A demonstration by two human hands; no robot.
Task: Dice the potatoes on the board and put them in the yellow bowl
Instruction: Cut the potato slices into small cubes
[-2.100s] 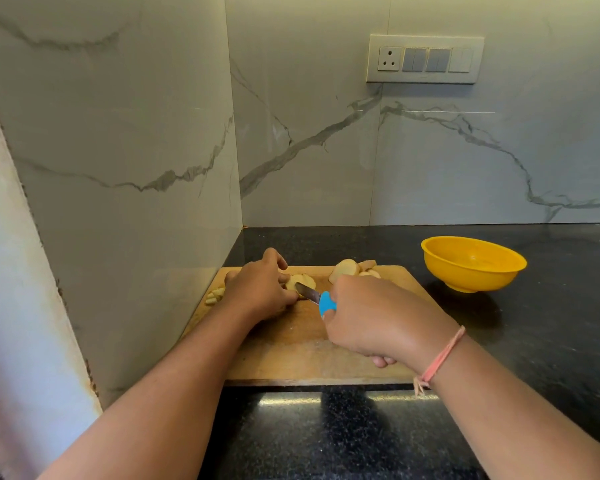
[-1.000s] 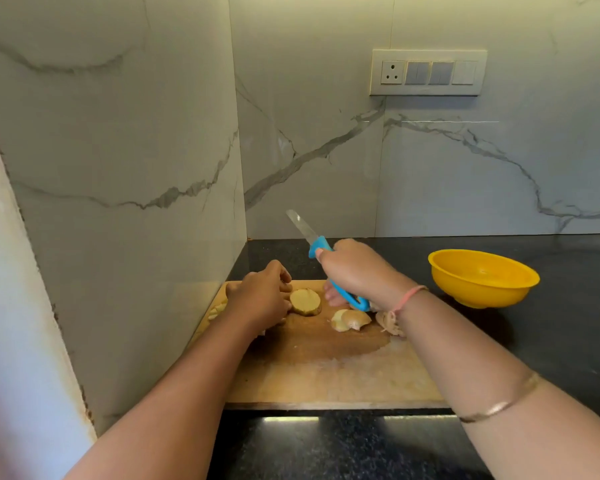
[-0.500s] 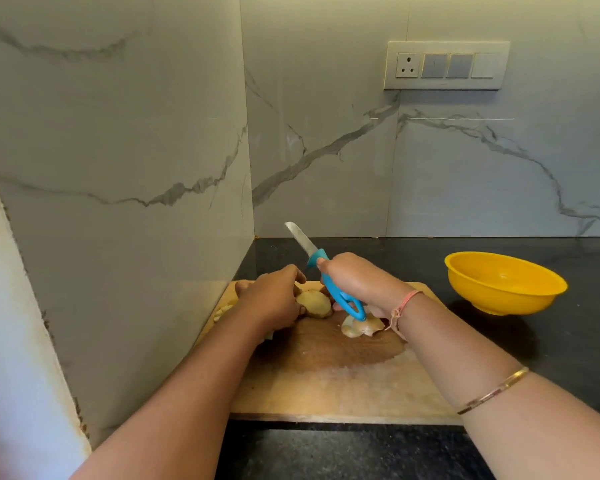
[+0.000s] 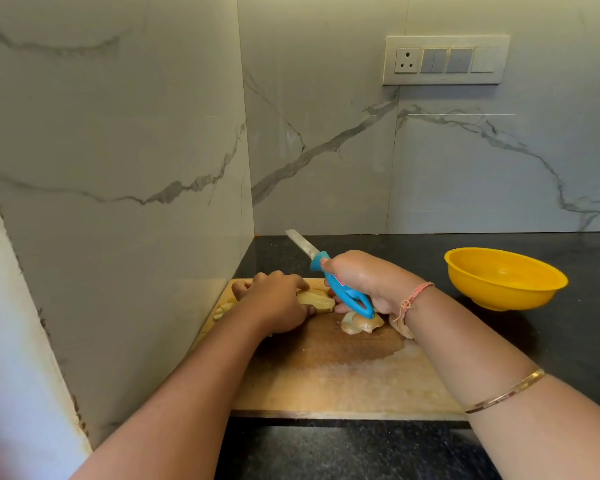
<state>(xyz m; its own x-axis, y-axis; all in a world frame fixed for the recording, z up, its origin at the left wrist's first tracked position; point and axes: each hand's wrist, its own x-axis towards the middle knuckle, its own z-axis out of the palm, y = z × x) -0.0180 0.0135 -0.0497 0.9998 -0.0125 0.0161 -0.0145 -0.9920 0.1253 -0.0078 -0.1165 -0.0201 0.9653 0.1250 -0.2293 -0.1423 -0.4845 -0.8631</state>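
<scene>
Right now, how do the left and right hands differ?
Left hand holds a potato piece down on the board; right hand grips the knife. Left hand lies low; right hand sits higher, blade angled up, off the board. Both are over the board's far half.

Single head-worn wide-angle view, looking forward and down from close behind the forearms (image 4: 194,393) onto the cutting board (image 4: 326,386) on the dark surface (image 4: 361,452), facing the corner where the left wall (image 4: 118,133) meets the far wall (image 4: 326,98), switch panel (image 4: 445,60) up high on the right.
</scene>
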